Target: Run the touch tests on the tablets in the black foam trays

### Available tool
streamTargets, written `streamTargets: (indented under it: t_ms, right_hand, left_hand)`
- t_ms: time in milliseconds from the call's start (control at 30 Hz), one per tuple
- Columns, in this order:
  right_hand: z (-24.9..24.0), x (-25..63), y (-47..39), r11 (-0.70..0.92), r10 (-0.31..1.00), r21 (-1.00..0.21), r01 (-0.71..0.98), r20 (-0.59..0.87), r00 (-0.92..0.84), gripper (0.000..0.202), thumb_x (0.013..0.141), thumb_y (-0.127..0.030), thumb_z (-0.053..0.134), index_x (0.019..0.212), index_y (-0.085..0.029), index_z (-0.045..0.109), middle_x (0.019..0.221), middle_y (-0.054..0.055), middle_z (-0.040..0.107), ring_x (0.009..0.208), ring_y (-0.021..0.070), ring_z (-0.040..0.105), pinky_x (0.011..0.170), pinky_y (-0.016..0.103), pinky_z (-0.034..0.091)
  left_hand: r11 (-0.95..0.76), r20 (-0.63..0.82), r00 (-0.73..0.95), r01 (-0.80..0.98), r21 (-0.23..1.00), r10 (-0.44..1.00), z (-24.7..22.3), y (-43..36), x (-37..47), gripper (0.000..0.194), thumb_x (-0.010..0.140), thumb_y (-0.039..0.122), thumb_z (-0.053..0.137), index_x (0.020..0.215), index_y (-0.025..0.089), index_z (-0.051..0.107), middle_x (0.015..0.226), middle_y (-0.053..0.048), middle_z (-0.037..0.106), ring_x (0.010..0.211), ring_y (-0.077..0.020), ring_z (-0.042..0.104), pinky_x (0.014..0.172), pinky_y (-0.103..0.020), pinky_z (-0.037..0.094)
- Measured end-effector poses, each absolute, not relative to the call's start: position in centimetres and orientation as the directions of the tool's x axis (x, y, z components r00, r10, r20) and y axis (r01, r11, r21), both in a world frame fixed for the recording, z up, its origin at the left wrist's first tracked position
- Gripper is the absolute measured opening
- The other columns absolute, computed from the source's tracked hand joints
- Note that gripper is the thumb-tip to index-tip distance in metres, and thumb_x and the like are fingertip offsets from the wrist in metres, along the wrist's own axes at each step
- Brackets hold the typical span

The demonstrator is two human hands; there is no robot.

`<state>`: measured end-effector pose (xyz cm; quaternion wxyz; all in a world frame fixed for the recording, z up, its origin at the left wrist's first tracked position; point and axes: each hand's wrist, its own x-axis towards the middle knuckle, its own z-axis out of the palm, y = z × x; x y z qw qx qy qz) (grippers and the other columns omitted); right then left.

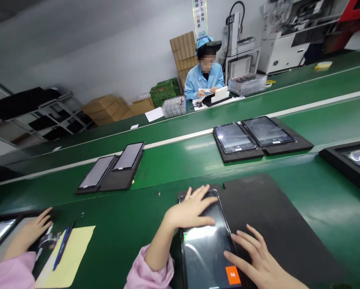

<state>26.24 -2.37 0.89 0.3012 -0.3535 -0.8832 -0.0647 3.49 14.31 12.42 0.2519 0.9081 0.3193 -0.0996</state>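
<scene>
A dark tablet (204,245) lies in front of me with its screen lit, showing a green patch at the left and an orange square near the bottom right. My left hand (192,212), in a pink sleeve, rests over the upper part of the screen with fingers spread. At the tablet's right edge is my right hand (255,257), its fingers apart and the tips at the edge and over the screen; neither hand grips anything. Beneath and to the right of the tablet spreads a black foam mat (267,216).
Further tablets (236,136) lie on black pads across the green bench, with another pair (128,155) at left. A co-worker's pink-sleeved hand (29,235) touches a black-framed tray beside yellow paper (76,249) and pens. Opposite sits a person in blue (204,78). A black tray (345,164) stands right.
</scene>
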Motion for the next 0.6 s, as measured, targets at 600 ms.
streamTargets:
  t_ms: [600]
  right_hand:
    - [0.9,23.6,0.1,0.685,0.721,-0.339,0.645,0.445,-0.531,0.101,0.069,-0.039,0.086,0.156,-0.021,0.037,0.15,0.019,0.031,0.137,0.0434,0.032,0.118,0.067,0.021]
  left_hand:
    - [-0.526,-0.256,0.561,0.828,0.195,0.788,12.5,16.9,2.2,0.037,0.105,0.042,0.043,0.131,0.032,0.068,0.157,-0.01,0.047,0.142,-0.0305,0.047,0.121,-0.06,0.031]
